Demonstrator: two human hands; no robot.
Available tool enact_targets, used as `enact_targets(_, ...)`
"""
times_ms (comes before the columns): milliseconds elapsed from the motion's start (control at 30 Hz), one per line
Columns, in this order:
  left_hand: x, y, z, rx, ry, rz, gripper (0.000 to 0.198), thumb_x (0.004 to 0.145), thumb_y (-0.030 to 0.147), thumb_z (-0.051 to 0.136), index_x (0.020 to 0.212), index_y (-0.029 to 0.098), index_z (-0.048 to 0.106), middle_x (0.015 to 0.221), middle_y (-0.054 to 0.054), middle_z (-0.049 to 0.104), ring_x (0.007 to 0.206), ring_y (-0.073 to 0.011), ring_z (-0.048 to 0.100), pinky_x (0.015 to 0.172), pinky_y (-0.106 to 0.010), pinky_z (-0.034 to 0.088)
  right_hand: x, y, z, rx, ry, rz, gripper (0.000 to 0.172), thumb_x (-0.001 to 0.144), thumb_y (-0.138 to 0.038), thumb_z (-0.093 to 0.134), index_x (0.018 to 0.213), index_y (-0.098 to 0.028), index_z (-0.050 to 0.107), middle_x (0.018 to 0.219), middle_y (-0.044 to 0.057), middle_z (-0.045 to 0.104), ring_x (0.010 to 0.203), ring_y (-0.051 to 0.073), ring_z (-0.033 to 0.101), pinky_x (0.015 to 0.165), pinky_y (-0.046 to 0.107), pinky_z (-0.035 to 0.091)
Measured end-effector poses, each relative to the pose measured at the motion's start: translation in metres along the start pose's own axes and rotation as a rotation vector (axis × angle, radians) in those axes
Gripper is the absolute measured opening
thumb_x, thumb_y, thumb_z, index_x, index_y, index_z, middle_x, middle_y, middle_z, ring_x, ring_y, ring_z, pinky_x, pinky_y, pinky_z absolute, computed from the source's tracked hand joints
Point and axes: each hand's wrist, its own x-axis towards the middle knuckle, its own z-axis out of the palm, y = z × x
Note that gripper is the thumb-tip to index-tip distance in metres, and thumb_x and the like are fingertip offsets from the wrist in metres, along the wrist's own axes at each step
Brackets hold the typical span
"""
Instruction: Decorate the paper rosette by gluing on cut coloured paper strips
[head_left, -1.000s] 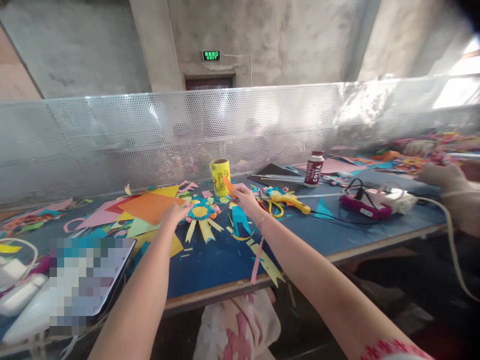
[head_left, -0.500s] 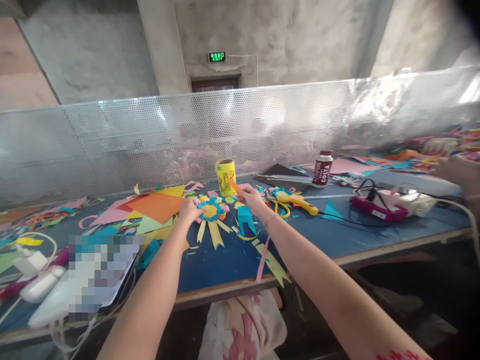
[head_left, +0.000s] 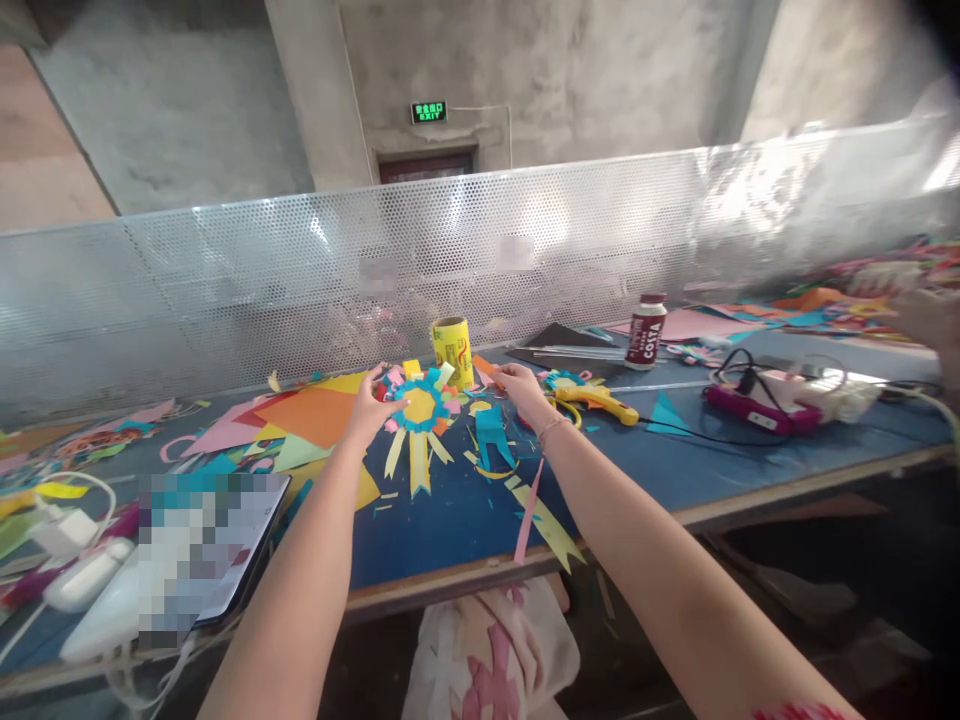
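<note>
My left hand [head_left: 373, 408] grips the left edge of a paper rosette [head_left: 418, 406], thumb on its front. The rosette has a yellow centre, a ring of blue loops, coloured tabs around it and yellow tails hanging below. My right hand [head_left: 521, 390] pinches a small orange paper strip [head_left: 487, 370], held to the right of the rosette and apart from it. Just behind them a yellow cardboard tube [head_left: 451, 352] stands upright. Blue cut paper [head_left: 492, 440] lies between my hands. Right of my right hand is a yellow-handled glue gun [head_left: 600, 402], beside another rosette [head_left: 564, 380].
Coloured paper sheets [head_left: 311, 415] lie at left, near a tablet-like device [head_left: 240, 560] with cables. A brown bottle [head_left: 646, 332] and a purple power strip [head_left: 761, 408] stand at right. A perforated metal screen [head_left: 300, 290] runs behind. Another person's hand [head_left: 919, 305] is at far right.
My left hand has tilted the rosette up, so its front faces me more. My right hand has shifted slightly right with the orange strip.
</note>
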Motion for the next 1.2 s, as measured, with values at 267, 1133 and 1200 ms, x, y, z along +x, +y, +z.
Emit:
enact_targets(267,-0.001,-0.003,-0.002,-0.070,-0.098,-0.025,0.078,0.053,0.014,0.083,0.125,0.021,0.051,0.128,-0.012,0.053,0.109,-0.0221,0.057,0.092,-0.037,0.048,-0.001,0.005,0.000,-0.127,-0.076,-0.001,0.007,0.066,-0.018,0.067,0.065,-0.016,0.060,0.055,-0.002,0.056,0.051,0.009,0.049,0.046,0.020,0.037)
enact_targets(1133,-0.011,0.029,0.022,-0.185,-0.154,0.122,0.084,0.054,0.021,0.082,0.130,0.027,0.046,0.115,-0.005,0.058,0.088,-0.0148,0.060,0.085,-0.032,0.050,-0.018,-0.008,0.017,0.476,-0.219,0.143,0.013,0.069,-0.015,0.068,0.081,-0.018,0.063,0.080,0.005,0.071,0.064,0.015,0.065,0.056,0.024,0.055)
enact_targets(1200,-0.011,0.029,0.023,-0.176,-0.161,0.133,0.082,0.055,0.021,0.082,0.129,0.027,0.047,0.116,-0.005,0.058,0.089,-0.0147,0.060,0.084,-0.031,0.050,-0.019,-0.009,0.018,0.481,-0.259,0.152,0.013,0.070,-0.017,0.069,0.081,-0.018,0.063,0.078,0.005,0.070,0.062,0.016,0.065,0.055,0.026,0.055)
